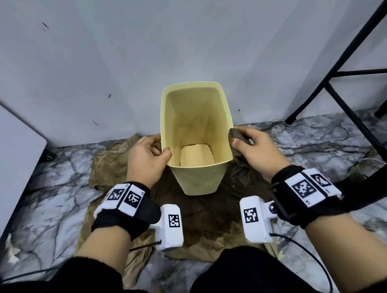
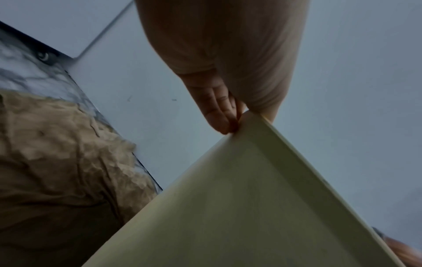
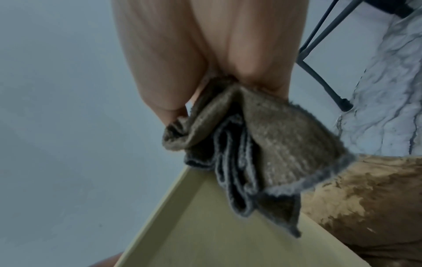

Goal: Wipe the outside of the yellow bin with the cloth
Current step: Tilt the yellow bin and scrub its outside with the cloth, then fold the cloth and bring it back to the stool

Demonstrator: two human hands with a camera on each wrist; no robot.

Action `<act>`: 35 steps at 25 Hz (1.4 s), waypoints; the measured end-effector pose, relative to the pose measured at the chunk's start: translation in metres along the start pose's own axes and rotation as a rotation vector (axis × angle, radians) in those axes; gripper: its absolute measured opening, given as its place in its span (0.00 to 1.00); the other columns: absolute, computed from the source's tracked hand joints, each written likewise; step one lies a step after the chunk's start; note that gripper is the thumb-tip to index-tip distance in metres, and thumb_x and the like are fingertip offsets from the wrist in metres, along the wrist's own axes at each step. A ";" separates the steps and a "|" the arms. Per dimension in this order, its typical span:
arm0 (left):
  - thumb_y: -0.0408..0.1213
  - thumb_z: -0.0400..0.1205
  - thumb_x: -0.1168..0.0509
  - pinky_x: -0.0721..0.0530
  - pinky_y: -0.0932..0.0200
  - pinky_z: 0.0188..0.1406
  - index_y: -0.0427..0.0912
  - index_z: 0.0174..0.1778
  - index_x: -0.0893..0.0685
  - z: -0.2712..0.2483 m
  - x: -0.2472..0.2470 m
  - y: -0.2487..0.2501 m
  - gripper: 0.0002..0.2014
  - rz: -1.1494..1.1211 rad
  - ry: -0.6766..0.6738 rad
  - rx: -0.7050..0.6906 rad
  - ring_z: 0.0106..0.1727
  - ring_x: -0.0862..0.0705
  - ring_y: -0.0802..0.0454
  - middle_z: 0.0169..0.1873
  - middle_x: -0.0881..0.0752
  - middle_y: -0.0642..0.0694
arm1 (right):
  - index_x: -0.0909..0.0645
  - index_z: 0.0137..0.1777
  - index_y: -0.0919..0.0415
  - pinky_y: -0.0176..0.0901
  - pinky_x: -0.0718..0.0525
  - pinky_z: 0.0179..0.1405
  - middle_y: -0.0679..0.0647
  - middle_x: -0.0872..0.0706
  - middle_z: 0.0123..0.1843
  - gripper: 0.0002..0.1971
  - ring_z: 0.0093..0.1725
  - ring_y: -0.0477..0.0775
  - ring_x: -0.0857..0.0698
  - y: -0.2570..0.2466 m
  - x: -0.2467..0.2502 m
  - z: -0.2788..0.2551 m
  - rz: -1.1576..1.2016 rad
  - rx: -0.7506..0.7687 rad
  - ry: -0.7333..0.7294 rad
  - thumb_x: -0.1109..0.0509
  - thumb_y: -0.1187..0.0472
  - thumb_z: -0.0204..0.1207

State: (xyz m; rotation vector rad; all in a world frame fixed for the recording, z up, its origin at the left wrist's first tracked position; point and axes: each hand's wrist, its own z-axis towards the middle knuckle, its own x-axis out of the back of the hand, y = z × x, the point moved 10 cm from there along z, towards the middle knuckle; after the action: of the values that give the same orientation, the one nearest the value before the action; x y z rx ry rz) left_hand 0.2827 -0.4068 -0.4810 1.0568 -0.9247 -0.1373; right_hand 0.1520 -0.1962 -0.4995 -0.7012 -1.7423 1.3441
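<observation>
The yellow bin (image 1: 199, 177) stands at centre; the left hand (image 1: 147, 159) pinches its rim at 9 o'clock. Only the right-wrist view shows the bunched cloth (image 3: 251, 144) the right hand (image 1: 253, 148) grips; overhead it is mostly hidden.

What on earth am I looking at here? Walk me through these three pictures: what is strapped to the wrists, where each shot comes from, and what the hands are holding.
There is no machine, only a person with a camera on the head and one on each wrist. The white boxes with black square patterns on the black wrist straps are those wrist cameras.

The wide picture is the head view, looking down at the hands. The other two look along each hand from below.

A pale yellow plastic bin stands open on a crumpled tan sheet spread over a grey marbled floor, close to a grey wall.

The left hand pinches the bin's rim, thumb inside. The right hand grips a bunched grey-brown cloth against the bin's outer right side.
</observation>
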 end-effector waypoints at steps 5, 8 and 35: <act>0.40 0.66 0.32 0.22 0.59 0.41 0.42 0.52 0.15 -0.003 0.005 -0.032 0.18 -0.015 -0.013 0.065 0.28 0.24 0.55 0.28 0.22 0.46 | 0.26 0.67 0.57 0.59 0.22 0.68 0.57 0.17 0.65 0.21 0.63 0.56 0.18 0.021 -0.027 0.005 0.015 -0.048 -0.060 0.34 0.57 0.74; 0.41 0.65 0.34 0.24 0.68 0.36 0.44 0.52 0.15 -0.002 0.006 -0.037 0.19 -0.021 -0.014 0.075 0.26 0.23 0.61 0.28 0.22 0.48 | 0.25 0.67 0.57 0.56 0.21 0.67 0.57 0.16 0.64 0.19 0.61 0.55 0.17 0.019 -0.030 0.005 0.030 -0.055 -0.054 0.35 0.59 0.75; 0.38 0.78 0.35 0.13 0.46 0.54 0.45 0.40 0.13 -0.020 0.006 0.093 0.05 -0.564 -0.158 0.057 0.45 0.12 0.48 0.37 0.11 0.47 | 0.18 0.47 0.54 0.50 0.16 0.54 0.57 0.12 0.50 0.14 0.49 0.53 0.13 -0.103 -0.033 -0.028 0.274 0.135 -0.183 0.27 0.52 0.62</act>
State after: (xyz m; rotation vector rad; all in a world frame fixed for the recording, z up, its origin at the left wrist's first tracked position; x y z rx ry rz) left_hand 0.2709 -0.3480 -0.4072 1.3544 -0.7519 -0.6730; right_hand 0.1975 -0.2376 -0.4065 -0.7819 -1.7213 1.7433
